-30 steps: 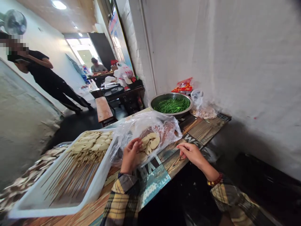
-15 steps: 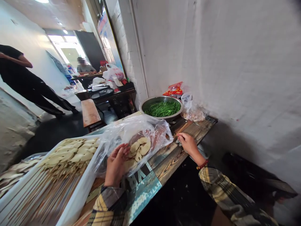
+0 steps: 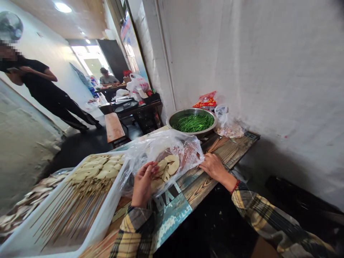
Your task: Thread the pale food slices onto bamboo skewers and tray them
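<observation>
Head view: the clear plastic bag (image 3: pixel 161 148) of pale slices (image 3: pixel 170 165) lies mid-table, with plenty loose inside. The left hand (image 3: pixel 142 182), fingers curled, rests on it at 7 o'clock. The right hand (image 3: pixel 213 166) lies palm-down at its 3 o'clock hem. Whether either pinches anything I cannot tell. At 8 o'clock, the white tray (image 3: pixel 107 215) already holds many loaded skewers (image 3: pixel 88 179); its near end is cut off.
</observation>
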{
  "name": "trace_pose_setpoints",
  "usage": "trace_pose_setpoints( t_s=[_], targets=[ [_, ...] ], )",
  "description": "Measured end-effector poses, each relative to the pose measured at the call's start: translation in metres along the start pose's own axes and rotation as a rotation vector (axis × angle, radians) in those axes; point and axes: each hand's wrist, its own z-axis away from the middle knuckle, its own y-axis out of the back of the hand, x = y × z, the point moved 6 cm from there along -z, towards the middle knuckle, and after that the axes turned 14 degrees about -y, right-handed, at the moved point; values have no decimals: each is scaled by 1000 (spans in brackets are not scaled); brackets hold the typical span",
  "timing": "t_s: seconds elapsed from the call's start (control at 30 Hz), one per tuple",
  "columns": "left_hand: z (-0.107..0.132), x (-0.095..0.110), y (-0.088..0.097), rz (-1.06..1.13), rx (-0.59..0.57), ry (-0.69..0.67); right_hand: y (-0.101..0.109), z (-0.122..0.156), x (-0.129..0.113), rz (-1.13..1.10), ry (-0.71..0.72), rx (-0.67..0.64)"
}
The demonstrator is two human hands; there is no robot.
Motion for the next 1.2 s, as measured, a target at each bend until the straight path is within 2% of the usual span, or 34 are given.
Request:
trace_pose_setpoints(
  t_s=[0.2, 0.33, 0.37, 0.5, 0.6, 0.73, 1.07, 1.2],
  targets=[
    [9, 3, -13, -88, -99, -27, -1, 11, -20, -110, 86, 20],
    [23, 2, -34, -236, -281, -65, 2, 15, -41, -227, 138, -11],
    [28, 2, -41, -287, -351, -92, 1, 15, -46, -247, 146, -17],
    [45, 6, -63, -575, -590, -343, -8, 15, -68, -275, 184, -38],
    [54, 3, -69, -754, -700, -446, -17, 16, -80, -257, 227, -65],
    [59, 1, -71, -861, -746, -514, -21, 17, -84, -246, 245, -60],
    [64, -3, -77, -1012, -856, -582, -17, 19, -94, -264, 247, -61],
    [58, 0, -73, -1074, -847, -611, -14, 15, -87, -268, 208, -42]
  ],
)
